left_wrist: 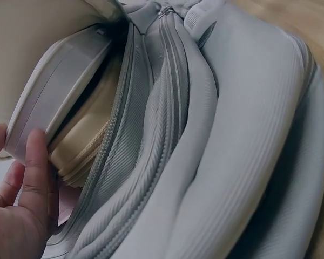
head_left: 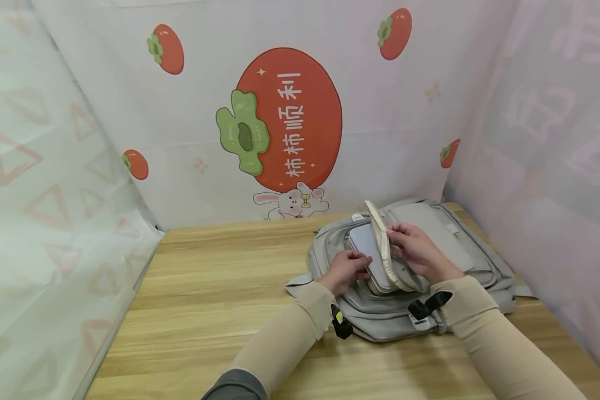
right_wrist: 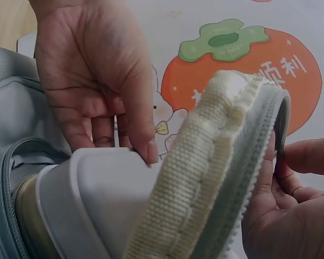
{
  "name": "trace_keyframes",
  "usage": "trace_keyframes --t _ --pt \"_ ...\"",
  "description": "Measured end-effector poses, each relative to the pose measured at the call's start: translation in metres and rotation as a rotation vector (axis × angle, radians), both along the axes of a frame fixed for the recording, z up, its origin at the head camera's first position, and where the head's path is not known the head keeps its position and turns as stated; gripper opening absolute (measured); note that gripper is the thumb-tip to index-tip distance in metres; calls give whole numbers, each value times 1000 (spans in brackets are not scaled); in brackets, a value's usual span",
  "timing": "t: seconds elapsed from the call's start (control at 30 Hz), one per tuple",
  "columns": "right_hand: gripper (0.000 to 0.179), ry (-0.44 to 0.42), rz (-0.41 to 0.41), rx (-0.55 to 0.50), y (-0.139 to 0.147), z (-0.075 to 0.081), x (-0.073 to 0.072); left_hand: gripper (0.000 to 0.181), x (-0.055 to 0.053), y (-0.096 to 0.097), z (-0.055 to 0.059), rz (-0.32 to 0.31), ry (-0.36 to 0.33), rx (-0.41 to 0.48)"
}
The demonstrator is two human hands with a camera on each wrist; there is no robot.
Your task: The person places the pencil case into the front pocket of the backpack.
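A grey backpack lies on the table with a zipped pocket open. Inside it sits a pale, flat case with rounded corners, its smooth side partly out of the pocket. My left hand pinches the edge of this case between thumb and fingers. With my right hand I grip the pocket's flap, holding it raised. Frayed cream fabric runs along the zipper on the flap. Beside the case, deeper in the pocket, is a beige zipped pouch. The case's lower part is hidden.
The backpack takes up the right part of the wooden table, close to the back wall cloth with persimmon prints. A strap sticks out at the bag's left. Another cloth hangs along the right side.
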State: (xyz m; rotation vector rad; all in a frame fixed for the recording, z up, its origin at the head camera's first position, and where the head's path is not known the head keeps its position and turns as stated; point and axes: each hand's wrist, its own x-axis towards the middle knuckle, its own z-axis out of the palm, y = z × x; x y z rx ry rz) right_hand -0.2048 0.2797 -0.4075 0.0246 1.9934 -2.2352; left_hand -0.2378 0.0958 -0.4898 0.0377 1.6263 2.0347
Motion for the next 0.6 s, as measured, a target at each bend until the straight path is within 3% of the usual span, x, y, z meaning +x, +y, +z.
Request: trace_keyframes --t 0.2,0.27,0.37,0.5,0.6 --pt "13 39 0 163 -24 -5 -3 8 5 -12 -3 19 1 -5" --pt "17 54 -11 261 -35 -6 -2 10 8 -20 -5 24 -11 1" --pt "18 134 -16 491 -48 -10 -1 13 16 -37 -4 10 -25 8" --pt "10 362 -18 862 -57 -16 -2 20 24 -65 1 1 -10 45" --pt "11 465 0 1071 -65 -23 -3 17 27 -90 1 19 2 65"
